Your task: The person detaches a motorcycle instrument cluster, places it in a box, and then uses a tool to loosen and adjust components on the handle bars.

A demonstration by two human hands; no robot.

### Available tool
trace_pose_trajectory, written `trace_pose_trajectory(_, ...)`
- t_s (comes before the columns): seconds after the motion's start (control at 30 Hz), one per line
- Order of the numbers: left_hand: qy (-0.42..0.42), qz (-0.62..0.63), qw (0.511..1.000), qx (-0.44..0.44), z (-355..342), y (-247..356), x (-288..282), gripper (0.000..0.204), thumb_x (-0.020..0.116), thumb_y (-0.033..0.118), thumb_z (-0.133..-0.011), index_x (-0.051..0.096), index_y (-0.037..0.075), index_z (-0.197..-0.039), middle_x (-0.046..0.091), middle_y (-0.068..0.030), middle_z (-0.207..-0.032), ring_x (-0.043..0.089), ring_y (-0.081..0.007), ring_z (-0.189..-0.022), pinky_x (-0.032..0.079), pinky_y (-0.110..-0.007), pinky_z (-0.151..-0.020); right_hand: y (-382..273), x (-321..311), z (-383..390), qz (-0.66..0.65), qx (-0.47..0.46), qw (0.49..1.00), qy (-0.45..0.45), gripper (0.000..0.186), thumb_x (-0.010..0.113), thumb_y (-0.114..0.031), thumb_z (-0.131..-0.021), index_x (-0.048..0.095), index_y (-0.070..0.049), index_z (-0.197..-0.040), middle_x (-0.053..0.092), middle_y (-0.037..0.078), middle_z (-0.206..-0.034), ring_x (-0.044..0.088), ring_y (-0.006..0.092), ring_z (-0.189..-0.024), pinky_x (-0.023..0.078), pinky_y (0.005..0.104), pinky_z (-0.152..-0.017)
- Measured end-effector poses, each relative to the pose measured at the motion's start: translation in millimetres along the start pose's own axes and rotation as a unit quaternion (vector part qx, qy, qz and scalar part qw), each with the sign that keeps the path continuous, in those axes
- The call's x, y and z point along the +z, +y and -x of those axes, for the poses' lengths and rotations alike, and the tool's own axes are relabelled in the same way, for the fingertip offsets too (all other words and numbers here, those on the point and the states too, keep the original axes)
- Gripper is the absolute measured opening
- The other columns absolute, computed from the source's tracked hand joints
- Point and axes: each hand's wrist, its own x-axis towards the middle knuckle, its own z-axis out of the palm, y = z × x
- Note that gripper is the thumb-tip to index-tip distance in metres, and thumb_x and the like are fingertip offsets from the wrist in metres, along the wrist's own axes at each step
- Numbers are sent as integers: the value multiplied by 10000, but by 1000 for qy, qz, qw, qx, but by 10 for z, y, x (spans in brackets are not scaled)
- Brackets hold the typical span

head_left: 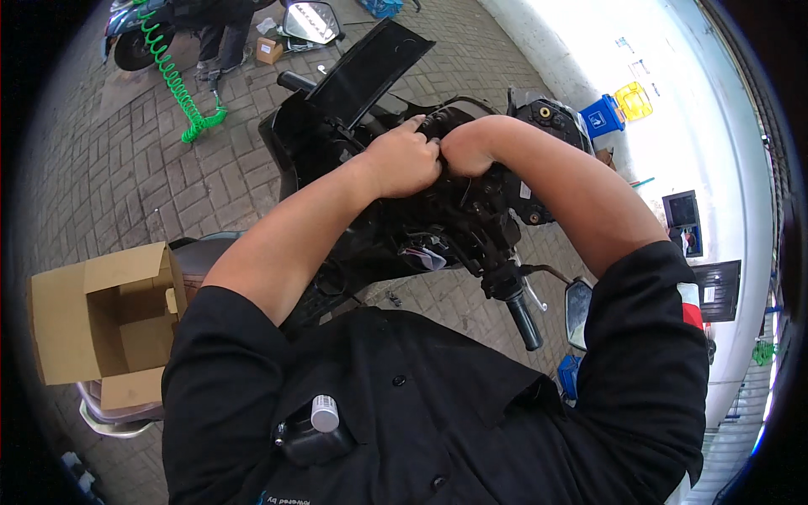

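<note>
My left hand point(406, 162) rests on the dark front assembly of a scooter point(387, 219), index finger stretched forward and the others slightly bent. Just beside it, my right hand point(471, 150) bends down into the assembly, its fingers hidden, so what they touch cannot be seen. An upright black panel point(379, 67) stands beyond my left hand. A black part with brass-coloured fittings point(543, 118) is at the right. A handlebar grip point(526, 324) and a mirror point(577, 311) are lower right.
An open cardboard box point(59, 328) sits on the seat at left. A green coiled hose point(198, 126) lies on the paving near another person's legs point(219, 46) and a scooter point(135, 46). A blue bin point(599, 118) and a white wall point(715, 210) are at right.
</note>
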Motion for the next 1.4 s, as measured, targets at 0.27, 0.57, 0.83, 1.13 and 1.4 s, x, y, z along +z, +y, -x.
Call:
trace_pose_trajectory(0.27, 48, -7, 999, 22, 35, -10, 62, 148, 566, 184, -770, 674, 104, -709, 636, -75, -729, 659, -240, -725, 411, -486, -1042, -49, -122, -30, -22, 27, 999, -17, 220, 567, -102, -768, 714, 13, -884, 681, 230, -964, 645, 355, -903, 477, 449, -805)
trace_pose_trajectory(0.57, 33, -22, 997, 62, -19, -12, 17, 154, 567, 185, -761, 674, 86, -712, 656, -82, -733, 663, -240, -739, 426, -464, -1032, -39, -87, 25, -112, 57, 992, -6, 232, 549, -91, -770, 708, 28, -889, 680, 234, -949, 643, 340, -882, 462, 446, -794)
trace_pose_trajectory(0.83, 23, -48, 991, 126, -43, -2, 77, 191, 568, 206, -763, 693, 65, -737, 678, -106, -775, 676, -265, -820, 407, -454, -1056, 57, 16, -124, -13, -13, 999, -28, 207, 559, -110, -765, 709, 18, -830, 684, 228, -900, 648, 346, -829, 476, 452, -757)
trace_pose_trajectory(1.13, 51, -41, 991, 113, 8, -27, 120, 174, 568, 182, -764, 680, 57, -719, 641, -102, -743, 661, -268, -774, 393, -443, -1071, -68, 78, 8, -52, 76, 995, 50, 248, 535, -174, -818, 716, -7, -843, 678, 234, -918, 637, 387, -884, 477, 480, -789)
trace_pose_trajectory(1.4, 69, -18, 996, 60, 31, -6, 136, 162, 563, 195, -785, 676, 105, -713, 613, -61, -693, 651, -248, -694, 442, -456, -1012, -138, 171, 186, -142, 124, 974, 128, 390, 532, -302, -834, 677, 54, -904, 663, 270, -916, 637, 412, -909, 492, 479, -818)
